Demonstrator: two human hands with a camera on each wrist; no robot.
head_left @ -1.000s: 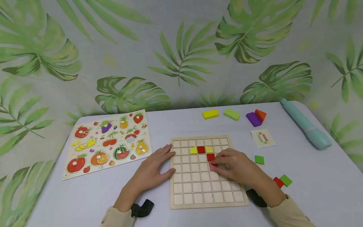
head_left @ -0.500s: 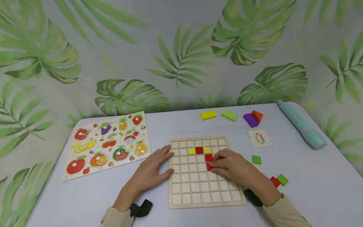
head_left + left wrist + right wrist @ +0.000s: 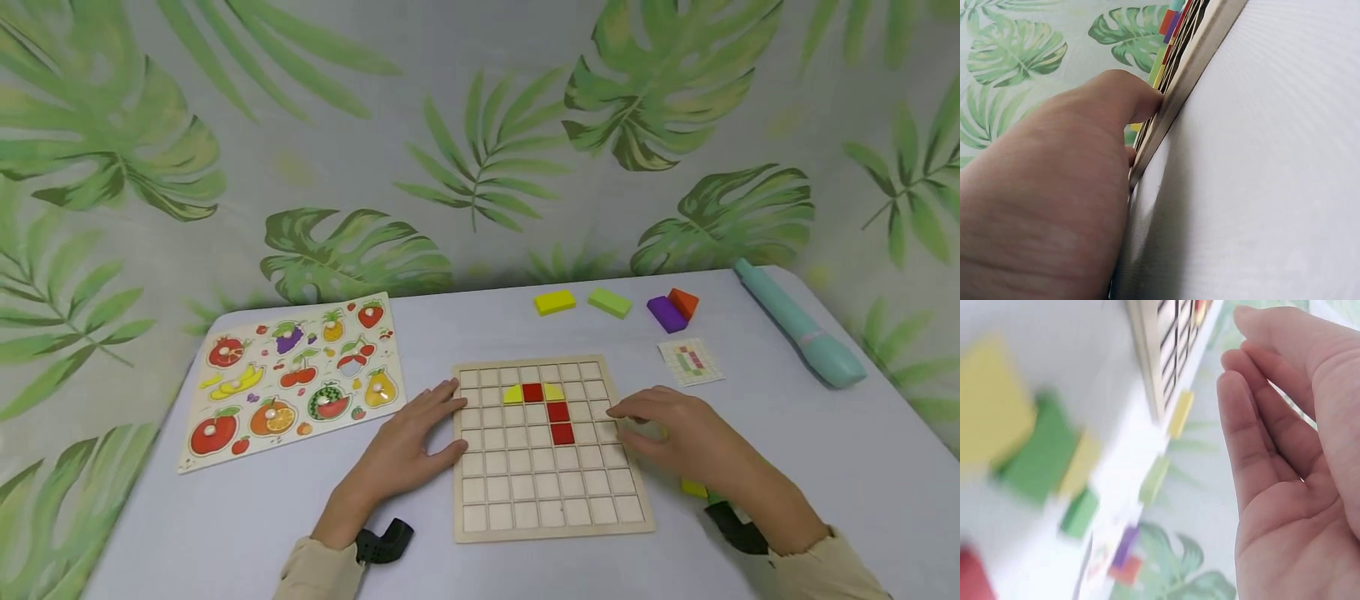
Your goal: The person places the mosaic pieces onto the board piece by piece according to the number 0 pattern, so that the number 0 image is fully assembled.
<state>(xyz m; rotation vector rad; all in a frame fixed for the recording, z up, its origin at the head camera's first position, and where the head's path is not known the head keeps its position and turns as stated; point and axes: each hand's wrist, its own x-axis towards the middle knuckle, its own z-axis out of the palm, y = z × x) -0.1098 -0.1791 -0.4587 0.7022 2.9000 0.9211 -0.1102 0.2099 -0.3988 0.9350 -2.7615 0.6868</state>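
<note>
The left hand (image 3: pixel 408 446) lies flat, fingers straight, against the grid board's (image 3: pixel 551 517) left edge. The right hand (image 3: pixel 678 437) hovers relaxed and empty over the board's right edge, just right of the red tiles (image 3: pixel 558 422).

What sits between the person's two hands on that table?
In the head view, the wooden grid board lies between the left hand and the right hand. Three red tiles and two yellow pieces sit in its cells.

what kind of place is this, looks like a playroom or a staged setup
Probably a staged tabletop for children's puzzles: a leaf-print backdrop hangs behind a covered table holding a wooden grid board and a fruit peg puzzle.
</note>
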